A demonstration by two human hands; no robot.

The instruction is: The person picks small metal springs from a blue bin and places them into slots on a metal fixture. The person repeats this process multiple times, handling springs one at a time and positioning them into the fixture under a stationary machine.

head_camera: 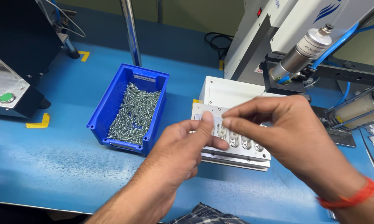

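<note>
fixture plate (253,159) slots are seen partly filled with small clips; a tiny part, barely visible, is pinched between left hand (182,145) and right hand (286,132) fingertips above it, screws (135,114) untouched in blue bin (108,103)

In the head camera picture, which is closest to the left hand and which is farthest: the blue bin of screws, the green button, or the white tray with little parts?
From the left hand:
1. White tray with little parts: right under the fingers, just to the right.
2. Blue bin of screws: close by on the left.
3. Green button: far off at the left edge, on the grey box.
</note>
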